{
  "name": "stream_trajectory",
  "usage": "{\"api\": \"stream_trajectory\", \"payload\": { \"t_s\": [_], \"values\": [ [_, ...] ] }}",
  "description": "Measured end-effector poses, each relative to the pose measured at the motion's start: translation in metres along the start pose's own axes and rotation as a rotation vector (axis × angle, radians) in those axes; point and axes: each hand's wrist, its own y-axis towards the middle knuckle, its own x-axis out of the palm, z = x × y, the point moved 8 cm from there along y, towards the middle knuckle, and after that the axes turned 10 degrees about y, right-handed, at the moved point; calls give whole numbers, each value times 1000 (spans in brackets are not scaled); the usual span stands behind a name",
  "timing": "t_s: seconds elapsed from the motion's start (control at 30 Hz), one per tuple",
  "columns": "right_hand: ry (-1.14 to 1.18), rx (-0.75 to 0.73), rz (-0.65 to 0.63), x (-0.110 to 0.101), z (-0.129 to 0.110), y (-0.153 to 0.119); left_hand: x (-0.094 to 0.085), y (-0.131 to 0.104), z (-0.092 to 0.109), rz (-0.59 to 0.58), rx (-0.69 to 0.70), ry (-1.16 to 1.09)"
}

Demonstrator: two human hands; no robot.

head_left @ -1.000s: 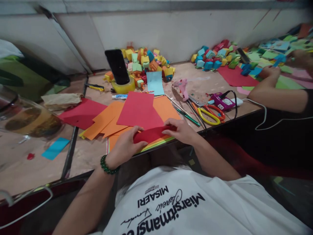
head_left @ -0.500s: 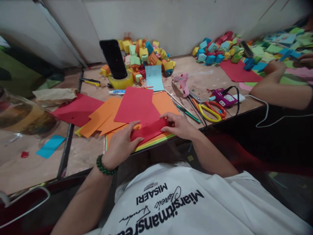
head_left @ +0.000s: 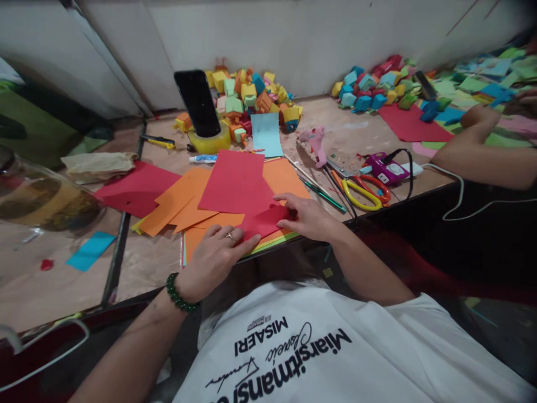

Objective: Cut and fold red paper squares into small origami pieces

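A small red paper (head_left: 264, 220), which looks folded, lies at the table's front edge over a stack of orange, yellow and green sheets (head_left: 272, 242). My left hand (head_left: 220, 252) lies across its left end, fingers flat and thumb stretched along the near edge. At the right end, my right hand (head_left: 308, 217) pinches the paper between thumb and curled fingers. Just beyond, a larger red sheet (head_left: 230, 180) rests on top of orange sheets (head_left: 184, 201). Part of the folded paper is hidden under my left hand.
A phone (head_left: 197, 103) leans in a tape roll (head_left: 210, 140) before a pile of paper cubes (head_left: 239, 98). Rightward lie a pink glue gun (head_left: 314, 143), scissors (head_left: 363, 193) and a purple power adapter (head_left: 386, 168). Another person's arm (head_left: 490, 157) is at far right. A jar (head_left: 46, 196) stands left.
My left hand has turned over the red paper's left end, its fingers now lying flat where they were spread apart. My right hand stays at the right end. The view shifts slightly.
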Motion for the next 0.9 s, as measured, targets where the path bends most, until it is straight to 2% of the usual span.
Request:
{"api": "stream_trajectory", "payload": {
  "t_s": [0.17, 0.37, 0.47, 0.53, 0.6, 0.67, 0.77, 0.9],
  "values": [
    [-35, 20, 4, -1, -2, -1, -7, 2, 6, 46, 58, 75],
    [9, -8, 20, 3, 5, -2, 0, 3, 7, -17, 73, 82],
    [-112, -123, 123, -3, -8, -6, 2, 4, 7, -26, 79, 45],
    [-251, -270, 169, -3, -28, -12, 1, 5, 7, -11, 91, 19],
    [-366, -466, 110, 8, -51, -19, -1, 5, 8, 15, 110, 10],
    [-455, -628, -16, 26, -64, -27, -2, 6, 8, 27, 117, 27],
    [-577, -732, -111, 44, -65, -33, -2, 6, 8, 24, 121, 57],
    [-637, -740, -118, 45, -47, -37, -1, 6, 9, 2, 128, 49]
  ]
}}
